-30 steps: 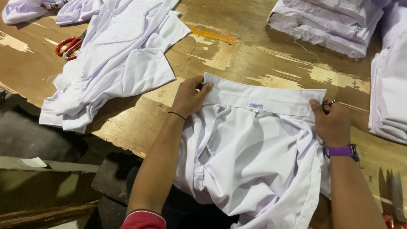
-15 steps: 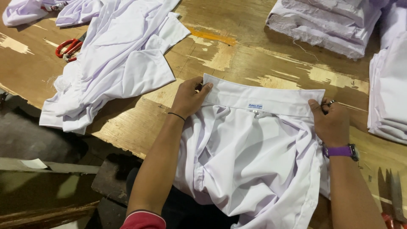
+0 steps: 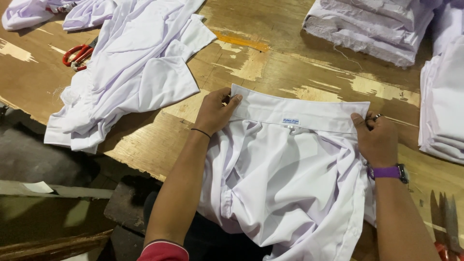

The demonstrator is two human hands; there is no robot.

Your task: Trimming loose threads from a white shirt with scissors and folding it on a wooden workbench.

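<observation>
We pinch the left end of the collar (image 3: 299, 112) between the thumb and curled fingers (image 3: 231, 99) of our left hand (image 3: 215, 112), the thumb lying flat across the top of the band. Our right hand (image 3: 376, 140) grips the opposite end, its fingers (image 3: 361, 121) closed over the edge with a ring showing on one of them, so the collar runs straight and flat between our two hands. That collar belongs to a white shirt (image 3: 285, 193) lying on the wooden desk (image 3: 270, 67) right in front of us, its crumpled body spilling toward us over the near edge of the desk. A small label sits at the middle of the collar band. We wear a thin dark band on our left wrist and a purple watch (image 3: 387, 172) on our right. Farther out to the left, another loose white shirt (image 3: 140, 72) lies spread across the desk, and red-handled scissors (image 3: 77, 55) rest just beside it, partly tucked under its cloth. More white cloth (image 3: 29, 12) is bunched at the far left corner. At the far right a stack of folded white garments (image 3: 372, 24) sits well apart from our hands, and a second stack (image 3: 444, 106) stands near our right hand at the right edge.
</observation>
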